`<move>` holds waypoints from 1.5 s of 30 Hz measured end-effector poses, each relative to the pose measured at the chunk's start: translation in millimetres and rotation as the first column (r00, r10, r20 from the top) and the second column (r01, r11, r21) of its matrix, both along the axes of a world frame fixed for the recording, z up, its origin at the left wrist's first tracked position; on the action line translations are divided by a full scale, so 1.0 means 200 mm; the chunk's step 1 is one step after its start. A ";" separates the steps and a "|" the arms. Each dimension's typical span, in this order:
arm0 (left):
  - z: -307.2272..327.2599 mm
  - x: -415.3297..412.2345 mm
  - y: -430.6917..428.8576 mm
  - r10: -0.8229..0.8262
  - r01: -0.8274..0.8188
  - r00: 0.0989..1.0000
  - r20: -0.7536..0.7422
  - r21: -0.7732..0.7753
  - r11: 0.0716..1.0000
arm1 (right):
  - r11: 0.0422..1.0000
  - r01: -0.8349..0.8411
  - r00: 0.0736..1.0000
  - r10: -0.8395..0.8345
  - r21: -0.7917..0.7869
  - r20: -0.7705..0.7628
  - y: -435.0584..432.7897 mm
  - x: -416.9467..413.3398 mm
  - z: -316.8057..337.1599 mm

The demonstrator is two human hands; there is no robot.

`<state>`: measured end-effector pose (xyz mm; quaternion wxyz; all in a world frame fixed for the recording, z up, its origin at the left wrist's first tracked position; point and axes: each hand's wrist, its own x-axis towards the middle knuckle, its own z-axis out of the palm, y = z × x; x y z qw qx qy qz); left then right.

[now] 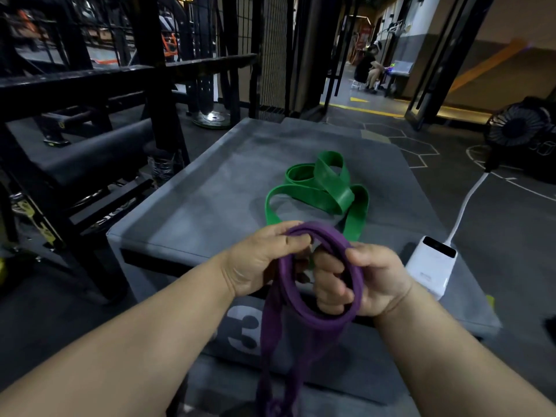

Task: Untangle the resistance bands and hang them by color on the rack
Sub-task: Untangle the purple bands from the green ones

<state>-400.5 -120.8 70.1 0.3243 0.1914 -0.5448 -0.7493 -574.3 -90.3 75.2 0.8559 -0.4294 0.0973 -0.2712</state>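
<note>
Purple resistance band (325,322) was held in front of the near edge of the grey padded surface (195,206), coiled into a loop between both hands, with its tangled lower lengths hanging toward 6 o'clock. The left hand (261,260) pinched the top of the loop between thumb and fingers. The right hand (370,278) gripped the loop's right side, its fingers curled through the opening. The two hands were close together, and both were clamped on this band. A green resistance band (331,188) lay in loose, overlapping folds on the surface at 12 o'clock from the hands. A white power bank (430,269) rested on the surface at 3 o'clock, and its white cable (466,203) ran toward a black fan (517,127) at 2 o'clock. A black rack (90,76) stood at 10 o'clock.
</note>
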 end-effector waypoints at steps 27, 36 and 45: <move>-0.09 -0.03 -0.01 0.082 -0.042 0.975 0.205 -0.194 0.980 | 0.932 0.357 0.874 -0.355 0.056 0.331 -0.01 -0.02 0.17; -0.11 -0.03 -0.02 0.270 -0.041 0.767 0.582 -0.375 0.926 | 0.911 0.403 0.830 -0.404 0.087 0.385 -0.03 -0.09 0.17; -0.20 -0.07 0.00 0.228 -0.100 0.768 0.598 -0.239 0.966 | 0.783 0.621 0.731 -0.573 -0.014 0.370 -0.06 -0.12 0.17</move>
